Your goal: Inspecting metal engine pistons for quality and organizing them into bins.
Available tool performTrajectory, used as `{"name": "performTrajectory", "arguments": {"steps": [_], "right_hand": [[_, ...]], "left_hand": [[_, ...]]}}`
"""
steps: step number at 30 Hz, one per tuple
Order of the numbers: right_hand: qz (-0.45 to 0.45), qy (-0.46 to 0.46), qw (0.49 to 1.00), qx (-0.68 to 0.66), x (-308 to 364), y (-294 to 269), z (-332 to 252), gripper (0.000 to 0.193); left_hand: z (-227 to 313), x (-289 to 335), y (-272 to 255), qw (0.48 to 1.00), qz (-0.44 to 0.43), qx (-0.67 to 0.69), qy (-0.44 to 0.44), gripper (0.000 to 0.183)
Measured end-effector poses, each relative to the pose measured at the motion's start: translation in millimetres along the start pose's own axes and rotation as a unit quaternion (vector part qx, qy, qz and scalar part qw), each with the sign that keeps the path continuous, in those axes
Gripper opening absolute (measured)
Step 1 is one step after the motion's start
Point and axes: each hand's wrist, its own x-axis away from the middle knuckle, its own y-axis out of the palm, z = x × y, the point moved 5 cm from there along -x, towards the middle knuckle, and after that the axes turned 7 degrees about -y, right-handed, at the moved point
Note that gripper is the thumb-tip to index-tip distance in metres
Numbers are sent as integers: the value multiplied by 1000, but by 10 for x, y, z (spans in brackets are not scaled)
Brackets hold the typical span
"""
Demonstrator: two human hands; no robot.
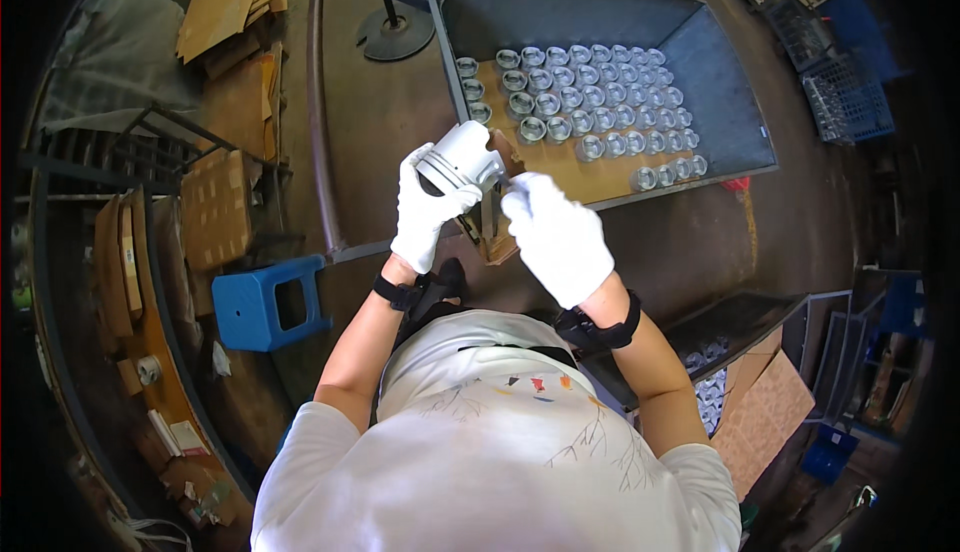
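Before the torso (480, 432), a silvery piston (464, 155) is clasped by the gloved left hand (424, 208); the right hand (555, 235) is placed beside it, its grip unclear. Probably rigid, weighty, slick; best cradled by its wall.

Pistons (571, 98) sit in the bin (722, 82), stool (247, 310) nearer left.
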Motion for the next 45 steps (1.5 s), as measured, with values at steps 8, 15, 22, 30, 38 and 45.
{"name": "performTrajectory", "arguments": {"steps": [8,15,22,30,38,45], "right_hand": [[75,-131,984,94,-87,-46,-272,22],[75,-152,978,123,-87,15,-252,19],[58,-140,980,126,-102,79,-243,19],[68,-154,970,177,-88,47,-296,18],[57,-128,974,180,-20,34,-297,13],[59,-117,964,229,-17,146,-299,21]], "left_hand": [[28,15,166,998,-9,58,23,90],[88,79,217,998,14,34,44,89],[44,72,198,997,50,3,57,92],[186,130,256,986,95,-107,89,80],[173,176,280,990,80,-71,88,83],[198,220,291,991,87,-69,77,88]]}}
